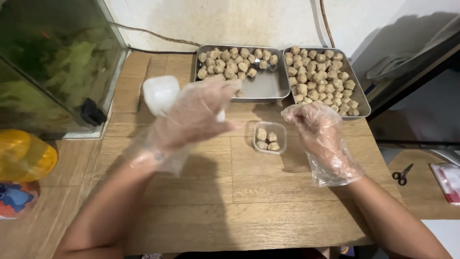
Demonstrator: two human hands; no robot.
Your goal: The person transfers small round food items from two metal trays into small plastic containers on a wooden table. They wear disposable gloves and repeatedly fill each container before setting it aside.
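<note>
Both my hands wear loose clear plastic gloves. My left hand (196, 115) hovers blurred above the wooden table (239, 192), fingers spread toward the left metal tray (268, 86), holding nothing I can see. My right hand (314, 122) is curled just right of a small clear plastic container (270, 137) with three brown balls in it; whether it holds a ball is hidden. The left tray is about half full of brown balls (235, 62). The right metal tray (359, 96) is packed with them.
A white plastic lid (159, 93) lies left of the trays. A glass fish tank (52, 62) stands at far left, a yellow object (24, 156) below it. Black scissors (401, 175) and a red-and-white packet (448, 182) lie on a lower surface at right.
</note>
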